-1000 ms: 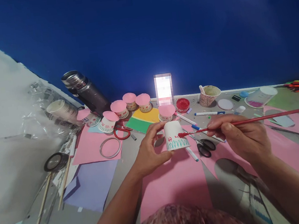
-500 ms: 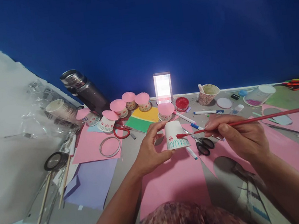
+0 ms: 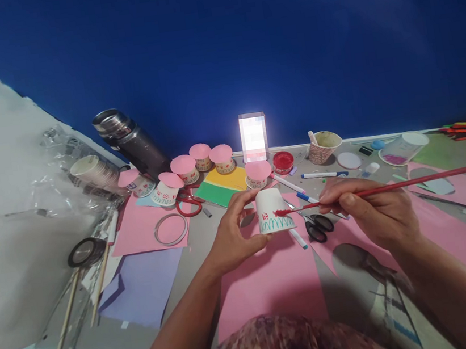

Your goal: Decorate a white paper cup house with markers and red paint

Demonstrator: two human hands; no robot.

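My left hand (image 3: 230, 238) grips an upside-down white paper cup (image 3: 272, 210) that stands on a pink sheet (image 3: 273, 283). The cup has teal grass lines near its rim and small red marks on its side. My right hand (image 3: 371, 213) pinches a long red paintbrush (image 3: 410, 182), whose red-tipped bristles touch the cup's side. The brush handle runs off to the right.
Several pink-topped decorated cups (image 3: 185, 169) stand at the back beside a metal flask (image 3: 134, 141). A red paint pot (image 3: 283, 162), black scissors (image 3: 317, 226), red scissors (image 3: 187, 203), markers (image 3: 323, 174), a tape ring (image 3: 171, 229) and coloured papers lie around. A blue wall rises behind.
The brush tip has slid slightly left across the cup's side, and more red marks show there. Both hands stay in about the same place.
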